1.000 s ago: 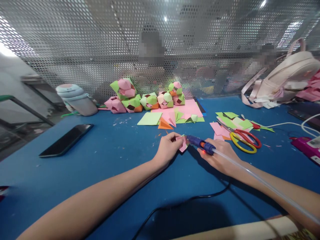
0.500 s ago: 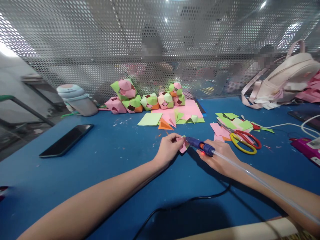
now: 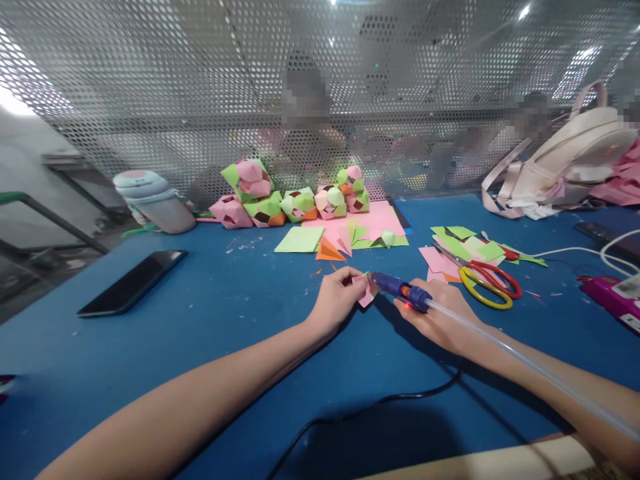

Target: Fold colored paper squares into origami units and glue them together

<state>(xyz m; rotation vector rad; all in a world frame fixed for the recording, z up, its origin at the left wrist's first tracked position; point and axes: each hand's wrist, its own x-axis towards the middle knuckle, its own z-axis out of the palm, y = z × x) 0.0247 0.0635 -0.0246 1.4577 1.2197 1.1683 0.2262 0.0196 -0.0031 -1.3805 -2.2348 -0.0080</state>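
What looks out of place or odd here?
Nothing looks spilled. The clear rod is odd: it sticks far out of the glue gun, crossing the right forearm in view. Small scraps also litter the table, left of the green stack.

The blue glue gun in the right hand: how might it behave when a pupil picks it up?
The glue gun would probably feel stiff, its casing looking like hard plastic. The long clear rod extending behind it could swing or make it back-heavy.

A blue glue gun (image 3: pixel 400 289), glowing red underneath, points at a small pink paper (image 3: pixel 367 295)
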